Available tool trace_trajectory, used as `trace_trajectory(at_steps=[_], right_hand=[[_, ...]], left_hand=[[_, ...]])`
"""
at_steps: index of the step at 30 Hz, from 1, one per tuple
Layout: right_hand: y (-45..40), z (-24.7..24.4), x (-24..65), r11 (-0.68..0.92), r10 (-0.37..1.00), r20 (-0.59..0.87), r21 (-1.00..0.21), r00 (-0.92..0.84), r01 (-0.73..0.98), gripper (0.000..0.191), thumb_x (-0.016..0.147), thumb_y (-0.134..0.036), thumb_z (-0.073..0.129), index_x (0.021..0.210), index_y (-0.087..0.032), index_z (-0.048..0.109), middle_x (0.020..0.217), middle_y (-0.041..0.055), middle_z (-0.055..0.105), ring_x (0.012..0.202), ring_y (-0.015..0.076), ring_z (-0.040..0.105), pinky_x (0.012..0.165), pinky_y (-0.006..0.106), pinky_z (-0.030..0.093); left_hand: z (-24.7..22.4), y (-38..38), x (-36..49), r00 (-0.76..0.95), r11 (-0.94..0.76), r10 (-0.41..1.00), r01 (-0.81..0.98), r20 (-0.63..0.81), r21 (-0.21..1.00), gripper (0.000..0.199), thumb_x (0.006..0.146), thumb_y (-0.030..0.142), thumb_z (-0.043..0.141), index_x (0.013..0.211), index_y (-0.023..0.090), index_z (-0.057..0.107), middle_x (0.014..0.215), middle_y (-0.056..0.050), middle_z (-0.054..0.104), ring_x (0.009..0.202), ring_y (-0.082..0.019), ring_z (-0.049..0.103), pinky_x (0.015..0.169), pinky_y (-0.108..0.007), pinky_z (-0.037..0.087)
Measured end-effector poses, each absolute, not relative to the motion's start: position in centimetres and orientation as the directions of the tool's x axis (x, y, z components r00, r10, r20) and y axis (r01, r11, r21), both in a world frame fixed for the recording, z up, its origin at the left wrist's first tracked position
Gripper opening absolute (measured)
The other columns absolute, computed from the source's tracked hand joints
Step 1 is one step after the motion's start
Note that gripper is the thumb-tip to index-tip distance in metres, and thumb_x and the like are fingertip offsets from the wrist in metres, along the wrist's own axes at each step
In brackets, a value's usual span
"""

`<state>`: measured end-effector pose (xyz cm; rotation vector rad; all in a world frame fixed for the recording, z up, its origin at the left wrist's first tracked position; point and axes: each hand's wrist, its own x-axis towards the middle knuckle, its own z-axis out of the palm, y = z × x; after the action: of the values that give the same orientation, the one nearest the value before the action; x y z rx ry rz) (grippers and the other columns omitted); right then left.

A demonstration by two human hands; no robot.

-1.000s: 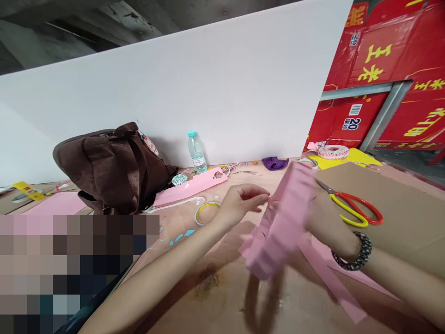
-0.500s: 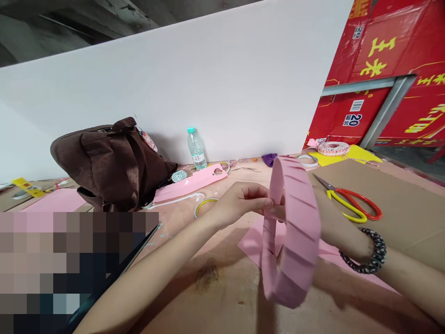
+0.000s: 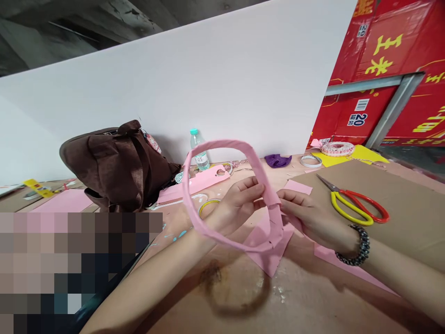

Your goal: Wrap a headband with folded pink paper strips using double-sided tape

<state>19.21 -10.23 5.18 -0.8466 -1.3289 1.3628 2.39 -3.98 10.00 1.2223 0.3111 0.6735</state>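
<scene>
**While the left hand (image 3: 239, 202) and right hand (image 3: 308, 218) pinch it, a pink foam hoop (image 3: 222, 144) leans away to their left**

Since both grips sit on one short stretch of band, the hands count as close together, not apart. The left fingers (image 3: 255, 188) and right fingers (image 3: 287, 197) clamp the hoop at its lower right, one on each side of the band. The hoop stands tilted, not flat, and its oval outline runs from the grip up and to the left. Its lower band crosses in front of the left wrist, so the left hand lies nearer the bulk of the loop, with the right hand at its far end.

Under both hands lies a pink foam sheet (image 3: 267, 250). Right of the right hand are scissors (image 3: 351, 206) on a cardboard sheet (image 3: 399, 204); a beaded bracelet (image 3: 354, 246) circles that wrist. Beyond the left hand are a yellow tape roll (image 3: 207, 207), a pink strip (image 3: 212, 183), a bottle (image 3: 199, 150) and a brown bag (image 3: 118, 167).
</scene>
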Motion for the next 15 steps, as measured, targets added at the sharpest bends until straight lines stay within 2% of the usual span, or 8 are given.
trace_trajectory(at_steps=[2,4,6,8,10,13,15], right_hand=[[-10.2,5.1,19.0,0.344,0.938,0.340,-0.937,-0.064,0.058,0.028,0.090,-0.035,0.062,0.111,-0.020,0.053,0.108,0.0058,0.055,0.096,0.0171,0.053,0.082,0.031,0.045],[-10.4,5.1,19.0,0.531,0.784,0.613,-0.745,0.098,0.404,0.037,0.085,-0.029,0.064,0.118,-0.021,0.048,0.117,0.0075,0.051,0.107,0.0211,0.050,0.091,0.038,0.043],[-10.6,5.1,19.0,0.588,0.576,0.806,-0.525,0.137,0.615,0.044,0.081,-0.024,0.067,0.120,-0.021,0.047,0.112,0.0078,0.051,0.101,0.0219,0.050,0.087,0.039,0.044],[-11.1,5.2,19.0,0.626,0.459,0.879,-0.423,0.130,0.655,0.050,0.077,-0.023,0.071,0.120,-0.021,0.047,0.102,0.0066,0.050,0.088,0.0203,0.050,0.076,0.037,0.045],[-11.6,5.4,18.9,0.657,0.463,0.878,-0.433,0.123,0.618,0.049,0.074,-0.025,0.075,0.116,-0.022,0.049,0.097,0.0051,0.050,0.079,0.0182,0.048,0.069,0.034,0.044],[-12.1,5.9,18.6,0.638,0.584,0.809,-0.512,0.073,0.575,0.021,0.083,-0.026,0.070,0.097,-0.023,0.055,0.090,0.0033,0.054,0.079,0.0170,0.052,0.069,0.031,0.044],[-12.1,6.4,18.6,0.603,0.639,0.752,-0.620,0.161,0.502,0.007,0.089,-0.026,0.063,0.091,-0.022,0.057,0.090,0.0028,0.057,0.080,0.0159,0.055,0.069,0.028,0.046]], left_hand=[[9.8,-3.7,2.5,0.631,0.048,0.757,-0.310,0.167,0.950,0.026,0.074,0.041,0.071,0.076,0.017,0.062,0.076,-0.003,0.063,0.075,-0.017,0.061,0.075,-0.031,0.048],[9.5,-3.3,2.6,0.459,-0.093,0.861,-0.280,0.218,0.955,0.023,0.073,0.039,0.070,0.073,0.018,0.061,0.072,-0.002,0.061,0.071,-0.016,0.059,0.069,-0.028,0.046],[9.4,-2.8,2.5,0.317,-0.192,0.910,-0.250,0.268,0.949,0.021,0.071,0.033,0.071,0.066,0.018,0.057,0.064,0.002,0.056,0.064,-0.012,0.053,0.062,-0.025,0.042],[9.4,-2.6,2.3,0.205,-0.268,0.927,-0.227,0.315,0.936,0.022,0.070,0.028,0.071,0.061,0.018,0.053,0.058,0.005,0.049,0.057,-0.009,0.046,0.058,-0.023,0.037],[9.6,-2.8,2.2,0.109,-0.339,0.925,-0.195,0.363,0.920,0.024,0.069,0.025,0.071,0.060,0.018,0.050,0.057,0.006,0.046,0.055,-0.008,0.042,0.056,-0.023,0.034],[9.8,-3.5,2.2,0.095,-0.384,0.912,-0.147,0.400,0.911,0.025,0.070,0.026,0.072,0.061,0.018,0.050,0.060,0.005,0.050,0.057,-0.008,0.045,0.057,-0.023,0.034],[9.9,-3.8,2.3,0.154,-0.394,0.898,-0.138,0.413,0.908,0.025,0.073,0.030,0.071,0.064,0.018,0.052,0.061,0.004,0.053,0.059,-0.009,0.049,0.060,-0.023,0.037]])
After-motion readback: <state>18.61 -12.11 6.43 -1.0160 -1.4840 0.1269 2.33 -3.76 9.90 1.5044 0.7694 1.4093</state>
